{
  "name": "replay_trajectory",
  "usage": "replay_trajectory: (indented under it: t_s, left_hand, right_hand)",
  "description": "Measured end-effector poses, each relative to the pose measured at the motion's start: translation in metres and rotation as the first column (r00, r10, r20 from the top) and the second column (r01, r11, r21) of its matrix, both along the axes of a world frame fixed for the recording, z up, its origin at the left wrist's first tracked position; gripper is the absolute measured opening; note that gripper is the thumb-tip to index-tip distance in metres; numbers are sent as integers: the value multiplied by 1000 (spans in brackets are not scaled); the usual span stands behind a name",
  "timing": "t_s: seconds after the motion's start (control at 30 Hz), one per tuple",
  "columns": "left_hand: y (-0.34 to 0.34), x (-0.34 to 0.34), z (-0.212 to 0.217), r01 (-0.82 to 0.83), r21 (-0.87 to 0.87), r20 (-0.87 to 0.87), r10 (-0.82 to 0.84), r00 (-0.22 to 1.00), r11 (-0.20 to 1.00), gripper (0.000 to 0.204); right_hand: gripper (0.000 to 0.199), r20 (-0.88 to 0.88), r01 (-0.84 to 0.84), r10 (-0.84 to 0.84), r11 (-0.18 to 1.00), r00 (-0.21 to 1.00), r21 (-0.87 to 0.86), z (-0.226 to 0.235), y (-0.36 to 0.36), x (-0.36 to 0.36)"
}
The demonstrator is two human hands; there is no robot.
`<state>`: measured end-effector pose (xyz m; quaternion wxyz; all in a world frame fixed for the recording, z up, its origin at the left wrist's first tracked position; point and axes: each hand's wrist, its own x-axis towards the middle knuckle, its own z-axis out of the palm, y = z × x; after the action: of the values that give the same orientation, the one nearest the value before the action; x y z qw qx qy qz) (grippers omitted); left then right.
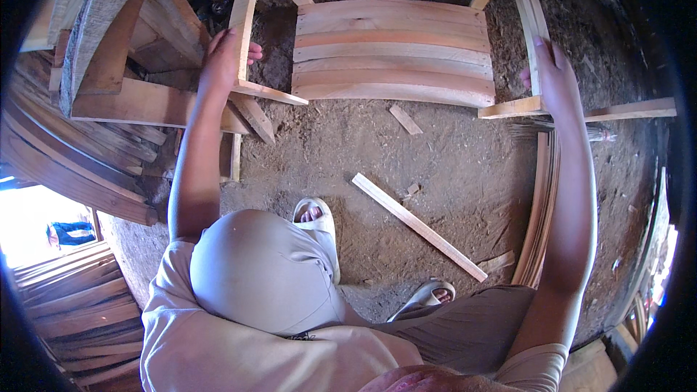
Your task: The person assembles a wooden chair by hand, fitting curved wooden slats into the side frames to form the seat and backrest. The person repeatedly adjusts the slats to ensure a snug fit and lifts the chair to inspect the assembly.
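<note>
A bare wooden chair frame (392, 51) with a curved slatted seat lies on the dirt ahead of me. My left hand (223, 58) is closed around its left upright rail (245, 7). My right hand (555, 76) grips the right upright rail (528, 14), fingers wrapped over its edge. Both my arms reach forward from the lower edge. My two sandalled feet (319, 218) stand on the ground below the frame.
A loose wooden slat (417, 225) lies diagonally on the dirt floor (348, 152), with a small offcut (405, 120) nearer the chair. Stacked planks and curved wood pieces (94, 123) fill the left side. Thin curved strips (541, 203) lie at the right.
</note>
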<state>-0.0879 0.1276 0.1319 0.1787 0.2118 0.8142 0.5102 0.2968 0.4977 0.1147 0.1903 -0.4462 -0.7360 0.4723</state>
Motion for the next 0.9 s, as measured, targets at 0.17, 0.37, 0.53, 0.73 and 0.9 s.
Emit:
replay_trajectory:
  t_s: [0.17, 0.37, 0.53, 0.73, 0.9]
  left_hand:
    - [0, 6, 6, -24, -8, 4, 24, 1000, 1000, 44]
    - [1, 6, 6, -22, -12, 3, 22, 1000, 1000, 44]
    - [0, 5, 3, -3, -18, -20, 3, 1000, 1000, 43]
    - [1, 4, 4, -5, -13, -7, 5, 1000, 1000, 43]
    - [1, 6, 5, -8, -5, -4, 8, 1000, 1000, 43]
  right_hand:
    - [54, 30, 6, -7, 1000, 1000, 12, 6, -6, -3]
    - [54, 37, 15, -16, 1000, 999, 11, 8, -6, -3]
    - [52, 23, 15, -15, 1000, 1000, 9, 8, -7, -4]
    - [51, 38, 12, -13, 1000, 999, 19, 8, -6, -3]
    - [50, 81, 22, -24, 999, 996, 32, 13, -10, -4]
